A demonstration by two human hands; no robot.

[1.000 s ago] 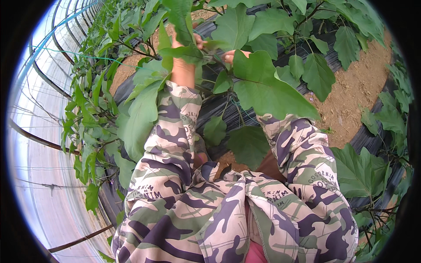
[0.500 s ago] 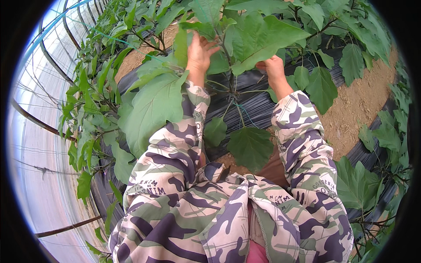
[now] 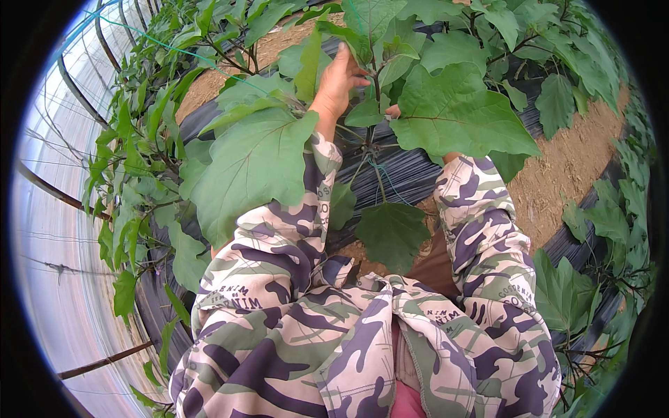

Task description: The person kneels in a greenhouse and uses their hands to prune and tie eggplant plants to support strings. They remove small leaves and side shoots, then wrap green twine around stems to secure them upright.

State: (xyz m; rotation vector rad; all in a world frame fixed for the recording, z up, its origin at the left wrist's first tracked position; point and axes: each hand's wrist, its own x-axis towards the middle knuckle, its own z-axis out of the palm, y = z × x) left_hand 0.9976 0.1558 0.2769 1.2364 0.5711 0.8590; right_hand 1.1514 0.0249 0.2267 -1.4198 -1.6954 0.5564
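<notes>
A leafy eggplant plant with a dark stem (image 3: 377, 83) stands right in front of me, rising through black plastic film. My left hand (image 3: 337, 85) is raised just left of the stem, its fingers apart and nothing visible in them. Leaves cover part of its fingertips. From the right, my right hand (image 3: 394, 111) reaches in beneath a broad green leaf (image 3: 460, 115); only a fingertip beside the stem and a bit of wrist show. What that hand touches is hidden. Another large leaf (image 3: 254, 167) hangs over my left sleeve. Lower on the stem is a thin blue-green string (image 3: 385, 174).
Black plastic film (image 3: 408, 174) covers the bed, with bare brown soil (image 3: 568, 164) to the right. More leafy plants (image 3: 139, 167) line the left, beside a translucent plastic wall (image 3: 59, 244) on curved bars. A blue-green line (image 3: 188, 52) crosses the upper left.
My left hand has shifted right and slightly up, closer to the stem. My right hand has moved left under the broad leaf, which now hangs lower and farther right.
</notes>
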